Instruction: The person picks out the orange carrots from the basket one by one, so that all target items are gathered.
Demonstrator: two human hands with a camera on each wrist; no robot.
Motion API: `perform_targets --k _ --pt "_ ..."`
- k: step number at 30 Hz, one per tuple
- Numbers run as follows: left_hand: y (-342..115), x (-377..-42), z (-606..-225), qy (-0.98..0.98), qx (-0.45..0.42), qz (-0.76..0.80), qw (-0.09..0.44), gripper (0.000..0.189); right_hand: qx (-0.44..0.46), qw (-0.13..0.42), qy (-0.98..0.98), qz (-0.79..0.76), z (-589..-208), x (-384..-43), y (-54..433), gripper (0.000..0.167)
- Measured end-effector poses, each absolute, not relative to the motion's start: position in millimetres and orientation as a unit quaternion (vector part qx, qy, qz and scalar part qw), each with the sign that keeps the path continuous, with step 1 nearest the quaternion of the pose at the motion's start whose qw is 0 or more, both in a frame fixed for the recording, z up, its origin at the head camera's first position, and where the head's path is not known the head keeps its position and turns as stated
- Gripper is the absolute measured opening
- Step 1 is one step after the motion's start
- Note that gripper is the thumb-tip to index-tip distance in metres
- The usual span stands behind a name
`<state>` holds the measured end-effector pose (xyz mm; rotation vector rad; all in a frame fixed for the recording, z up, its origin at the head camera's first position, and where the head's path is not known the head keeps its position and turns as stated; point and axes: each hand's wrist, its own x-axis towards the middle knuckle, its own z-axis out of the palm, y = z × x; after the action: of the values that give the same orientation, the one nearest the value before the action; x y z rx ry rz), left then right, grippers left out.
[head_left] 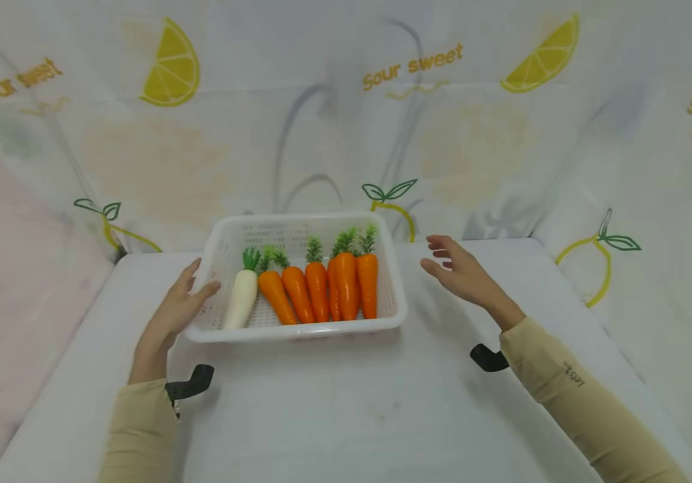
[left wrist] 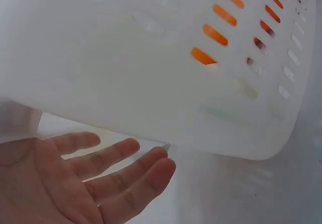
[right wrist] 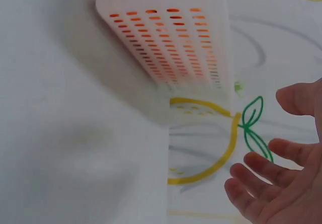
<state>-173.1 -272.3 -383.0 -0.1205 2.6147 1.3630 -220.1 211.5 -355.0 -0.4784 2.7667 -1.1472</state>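
Observation:
A white plastic basket (head_left: 316, 333) holds a white radish (head_left: 241, 298) at its left end and several orange carrots (head_left: 317, 288) with leafy green tops. At the basket's left end is my left hand (head_left: 174, 305), its thumb over the rim in the head view and its other fingers along the outside. Those fingers (left wrist: 121, 183) look straight and spread in the left wrist view, with the tips right at the basket's edge. My right hand (head_left: 463, 272) hovers apart from the basket's right end, holding nothing, its fingers loosely bent and thumb spread.
White cloth covers the table (head_left: 346, 416). Behind it hangs a pale curtain (head_left: 322, 147) printed with lemon slices and lettering. Black wrist mounts (head_left: 192, 384) stick out from both tan sleeves (head_left: 587, 396).

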Motion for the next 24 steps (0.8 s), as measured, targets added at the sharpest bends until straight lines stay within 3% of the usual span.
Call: perform_targets --k 10,24 --pt "-272.1 -174.0 -383.9 0.904 -0.023 0.421 0.073 0.082 -0.191 0.018 0.885 -0.425 -342.9 -225.6 169.1 0.046" --pt "-269.7 -171.4 -383.1 0.883 -0.02 0.463 0.08 0.077 -0.232 0.087 0.885 -0.393 -341.8 -237.8 131.3 0.044"
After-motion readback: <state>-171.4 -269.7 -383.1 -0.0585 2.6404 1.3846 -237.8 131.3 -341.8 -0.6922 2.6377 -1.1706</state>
